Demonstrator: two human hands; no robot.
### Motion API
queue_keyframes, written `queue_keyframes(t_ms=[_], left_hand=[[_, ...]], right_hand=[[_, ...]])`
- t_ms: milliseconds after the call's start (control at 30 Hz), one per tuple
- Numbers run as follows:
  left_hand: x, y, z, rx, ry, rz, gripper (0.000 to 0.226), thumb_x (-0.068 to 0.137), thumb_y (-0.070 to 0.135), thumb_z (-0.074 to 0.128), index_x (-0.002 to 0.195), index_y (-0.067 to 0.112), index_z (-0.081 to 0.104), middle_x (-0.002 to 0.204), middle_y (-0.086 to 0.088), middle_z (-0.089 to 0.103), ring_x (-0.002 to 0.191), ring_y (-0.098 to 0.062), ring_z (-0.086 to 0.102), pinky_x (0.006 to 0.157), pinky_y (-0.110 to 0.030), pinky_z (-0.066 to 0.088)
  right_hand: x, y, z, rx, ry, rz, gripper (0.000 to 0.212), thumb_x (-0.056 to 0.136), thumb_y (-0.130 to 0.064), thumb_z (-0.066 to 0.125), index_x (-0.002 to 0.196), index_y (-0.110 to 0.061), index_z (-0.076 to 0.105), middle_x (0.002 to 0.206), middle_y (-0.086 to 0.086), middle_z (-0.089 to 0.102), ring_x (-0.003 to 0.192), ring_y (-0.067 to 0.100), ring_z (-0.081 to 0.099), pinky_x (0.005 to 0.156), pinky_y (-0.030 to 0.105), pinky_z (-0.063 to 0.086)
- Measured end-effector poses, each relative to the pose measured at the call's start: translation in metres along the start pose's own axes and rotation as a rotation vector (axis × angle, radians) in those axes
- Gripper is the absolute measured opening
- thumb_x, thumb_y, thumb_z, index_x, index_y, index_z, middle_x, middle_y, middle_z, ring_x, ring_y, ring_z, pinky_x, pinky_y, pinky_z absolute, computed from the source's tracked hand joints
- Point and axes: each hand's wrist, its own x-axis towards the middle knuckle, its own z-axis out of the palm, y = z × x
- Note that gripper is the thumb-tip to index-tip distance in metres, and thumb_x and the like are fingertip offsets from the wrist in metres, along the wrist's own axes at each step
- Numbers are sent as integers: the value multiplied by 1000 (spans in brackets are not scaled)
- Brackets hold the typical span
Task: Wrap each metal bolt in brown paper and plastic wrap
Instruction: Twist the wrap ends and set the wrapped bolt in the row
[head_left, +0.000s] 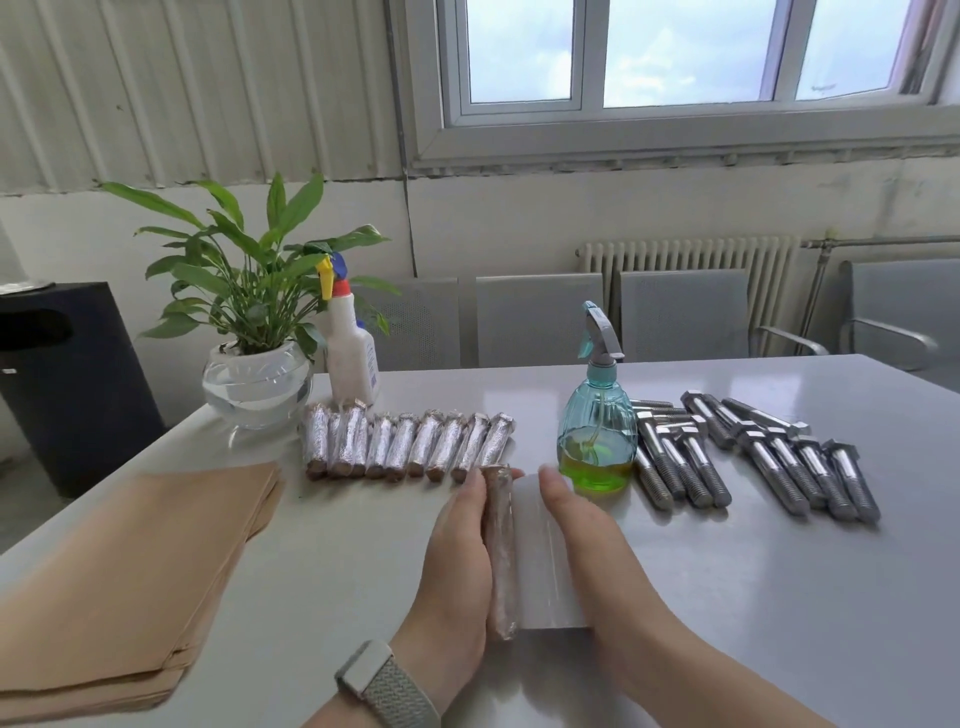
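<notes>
Broadly, the counter carries a stack of brown paper, bare bolts and finished rolls. Between flat, straight-fingered hands, left hand and right hand, lies the paper-wrapped bolt on thin plastic wrap. Neither hand grips. The bolt is probably heavy and stiff, the film clingy; roll it from mid-shaft.

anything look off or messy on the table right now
Nothing stands out. The wrapped bolts lie in a tidy row, the bare bolts are grouped at right, and the brown paper is stacked flat.
</notes>
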Motion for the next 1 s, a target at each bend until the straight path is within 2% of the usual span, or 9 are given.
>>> queue_keyframes(t_ms=[167,267,333,400,500,633,700,800,1000], left_hand=[[4,-2,-7,270,13,179,51,85,59,50,103,13,63,93,-7,75,89,-22,72,75,-35,58],[5,0,-8,341,79,260,54,76,64,55,93,12,59,74,1,69,65,-13,66,60,-28,53],[3,3,-6,302,108,248,55,75,61,58,94,9,58,70,1,65,61,-12,61,56,-26,51],[0,4,1,196,106,170,57,77,55,64,103,5,57,82,-8,69,75,-20,66,69,-36,56],[-11,5,12,20,95,50,65,73,56,76,111,6,59,101,-16,70,95,-29,68,88,-49,54],[-14,8,7,-122,-75,-132,58,86,60,51,115,12,68,110,-19,70,99,-33,69,77,-43,58],[-9,5,4,-107,-44,-119,49,97,47,40,113,11,70,111,-18,71,103,-32,68,84,-42,57],[-7,2,4,165,43,83,39,102,40,39,107,15,68,103,-7,73,100,-22,69,94,-43,52],[-6,1,-2,527,169,524,35,78,56,58,97,27,56,81,15,66,71,-1,62,63,-11,45]], right_hand=[[0,-3,-4,-29,-30,-50,63,75,-67,64,114,-17,63,107,5,71,100,21,69,94,46,53],[1,0,-1,-73,5,-83,74,71,-77,64,114,-17,60,107,5,70,100,22,68,93,51,53],[1,0,-2,-119,29,-129,80,66,-84,57,108,-17,60,101,3,70,95,20,69,89,50,53],[5,3,8,-183,87,-123,85,68,-91,39,107,-18,59,101,2,70,96,20,67,89,47,52],[7,12,27,-226,95,-115,90,86,-82,14,129,-9,44,131,14,55,122,35,50,104,52,38],[7,12,7,-216,201,-124,67,77,-86,33,95,-28,61,85,-16,68,78,-3,63,69,31,48],[6,10,-4,-199,163,-125,58,81,-80,37,93,-30,64,85,-15,68,75,-5,62,65,25,44],[6,8,-3,-167,70,-124,51,87,-70,40,99,-30,69,92,-13,72,85,-1,66,67,18,47],[-1,9,6,-170,89,-208,64,69,-81,43,101,-27,56,97,-12,69,93,0,64,83,27,51]])
